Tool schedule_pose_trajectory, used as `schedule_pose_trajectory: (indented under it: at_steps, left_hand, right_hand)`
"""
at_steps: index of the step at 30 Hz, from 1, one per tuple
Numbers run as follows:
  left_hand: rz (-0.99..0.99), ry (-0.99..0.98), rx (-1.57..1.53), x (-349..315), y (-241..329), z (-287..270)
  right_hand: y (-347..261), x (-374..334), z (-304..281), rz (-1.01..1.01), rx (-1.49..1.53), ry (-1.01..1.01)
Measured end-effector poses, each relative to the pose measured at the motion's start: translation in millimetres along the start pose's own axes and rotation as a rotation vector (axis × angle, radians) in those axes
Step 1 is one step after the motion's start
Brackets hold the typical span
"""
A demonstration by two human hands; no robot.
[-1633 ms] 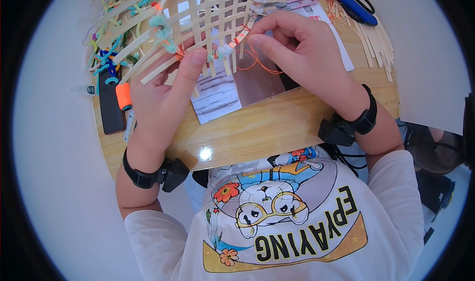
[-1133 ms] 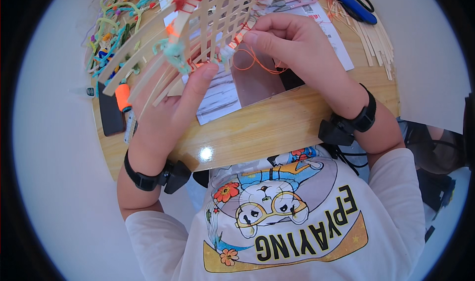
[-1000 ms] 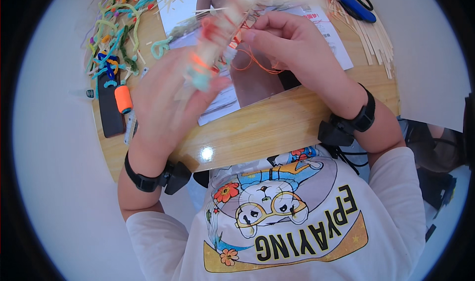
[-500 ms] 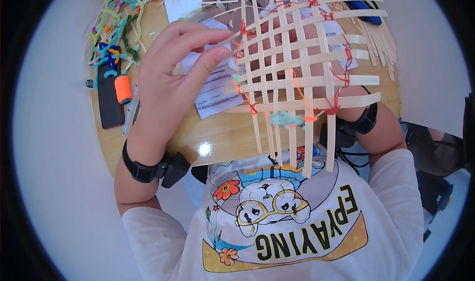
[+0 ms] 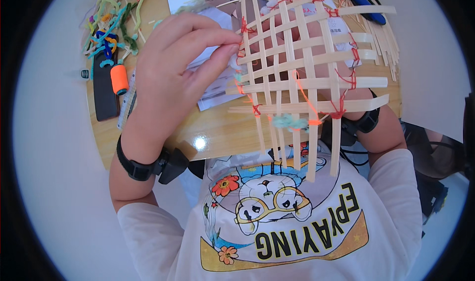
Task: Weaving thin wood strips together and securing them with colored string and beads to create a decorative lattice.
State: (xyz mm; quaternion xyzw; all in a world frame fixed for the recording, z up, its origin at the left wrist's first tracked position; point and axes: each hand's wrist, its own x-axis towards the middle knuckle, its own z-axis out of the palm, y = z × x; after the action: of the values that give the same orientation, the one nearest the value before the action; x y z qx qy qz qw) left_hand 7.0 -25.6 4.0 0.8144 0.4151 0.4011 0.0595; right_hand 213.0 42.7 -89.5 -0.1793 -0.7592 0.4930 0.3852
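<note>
A lattice woven from pale bamboo strips [image 5: 307, 56] is held up above the table, tilted, with loose strip ends sticking out on all sides. Red ties [image 5: 338, 113] bind several of its edge crossings. An orange thread [image 5: 304, 93] and a tuft of pale green yarn [image 5: 289, 121] hang on its near part. My left hand [image 5: 173, 66] pinches with thumb and forefinger at the left edge of the lattice, by a strip's end. Behind the weave, my right hand [image 5: 322, 69] supports the lattice from the right; its fingers show only partly through the gaps.
To the left on the wooden table [image 5: 227, 132] are tangled coloured yarns [image 5: 116, 21], a dark flat case [image 5: 105, 95], an orange thread spool [image 5: 119, 79] and a ruler [image 5: 129, 100]. Printed sheets [image 5: 215, 95] lie under the lattice. Blue-handled pliers [image 5: 373, 16] and loose strips [image 5: 388, 46] lie far right.
My left fingertips have shifted slightly right and down, closer against the lattice's edge. The lattice has moved a little to the right.
</note>
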Motion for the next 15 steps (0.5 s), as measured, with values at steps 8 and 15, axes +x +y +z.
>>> schedule_pose_trajectory:
  at_steps: [8,15]
  left_hand:
    - [0.039,0.030,0.043,1,-1,4]
    - [-0.016,0.062,0.007,-1,-2,0]
  right_hand:
    - [-14,-4,10,0.047,-0.036,-0.004]
    - [-19,-13,-7,0.082,-0.070,-0.002]
